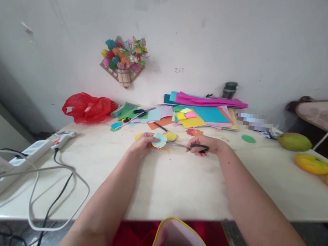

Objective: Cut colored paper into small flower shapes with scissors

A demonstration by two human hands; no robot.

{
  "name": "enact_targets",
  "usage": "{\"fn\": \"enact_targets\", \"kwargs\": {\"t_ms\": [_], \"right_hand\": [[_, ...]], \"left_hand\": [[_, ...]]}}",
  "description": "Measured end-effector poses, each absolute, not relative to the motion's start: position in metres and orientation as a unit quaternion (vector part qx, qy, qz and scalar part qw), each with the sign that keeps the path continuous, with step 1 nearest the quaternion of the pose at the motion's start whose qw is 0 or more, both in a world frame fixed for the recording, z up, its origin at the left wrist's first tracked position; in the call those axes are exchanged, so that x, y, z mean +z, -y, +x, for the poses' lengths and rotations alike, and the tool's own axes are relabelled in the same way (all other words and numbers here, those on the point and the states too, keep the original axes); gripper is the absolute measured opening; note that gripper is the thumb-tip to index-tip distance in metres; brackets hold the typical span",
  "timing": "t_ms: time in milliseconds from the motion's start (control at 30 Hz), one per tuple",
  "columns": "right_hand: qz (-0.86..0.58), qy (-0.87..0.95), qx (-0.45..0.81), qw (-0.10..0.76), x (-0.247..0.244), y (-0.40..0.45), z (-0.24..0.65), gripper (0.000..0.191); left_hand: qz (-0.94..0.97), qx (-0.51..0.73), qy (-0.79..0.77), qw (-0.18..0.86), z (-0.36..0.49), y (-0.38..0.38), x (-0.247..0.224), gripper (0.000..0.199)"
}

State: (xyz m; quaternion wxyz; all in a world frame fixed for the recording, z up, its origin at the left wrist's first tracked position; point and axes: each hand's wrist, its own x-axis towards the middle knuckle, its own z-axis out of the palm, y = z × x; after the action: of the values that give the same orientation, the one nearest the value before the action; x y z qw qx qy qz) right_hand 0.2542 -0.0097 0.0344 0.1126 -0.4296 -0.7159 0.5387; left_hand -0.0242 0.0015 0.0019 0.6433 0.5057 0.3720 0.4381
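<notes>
My left hand (143, 144) pinches a light blue paper piece (159, 140) with a scalloped, petal-like edge. In my right hand (209, 144) is a pair of scissors (179, 145), fingers through its black handles. The blades point left and reach the edge of the blue paper; how far they stand apart is too small to tell. A yellow paper circle (170, 136) lies just behind the blades. Red-orange flower-shaped paper (194, 132) lies on the table behind my right hand. Small paper scraps are scattered around my hands.
Stacked coloured paper (212, 114) lies at the back, near a red plastic bag (88, 108) and a second pair of scissors (140, 113). A green paper oval (248, 139) and mangoes (313, 164) are on the right. A power strip (35, 148) with loose cables occupies the left.
</notes>
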Motion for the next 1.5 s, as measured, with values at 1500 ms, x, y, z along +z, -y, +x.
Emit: {"fn": "enact_targets", "kwargs": {"t_ms": [1500], "right_hand": [[-0.381, 0.763, 0.519, 0.059, 0.022, 0.001, 0.238, 0.031]], "left_hand": [[0.544, 0.365, -0.383, 0.651, -0.022, -0.002, 0.001, 0.012]]}}
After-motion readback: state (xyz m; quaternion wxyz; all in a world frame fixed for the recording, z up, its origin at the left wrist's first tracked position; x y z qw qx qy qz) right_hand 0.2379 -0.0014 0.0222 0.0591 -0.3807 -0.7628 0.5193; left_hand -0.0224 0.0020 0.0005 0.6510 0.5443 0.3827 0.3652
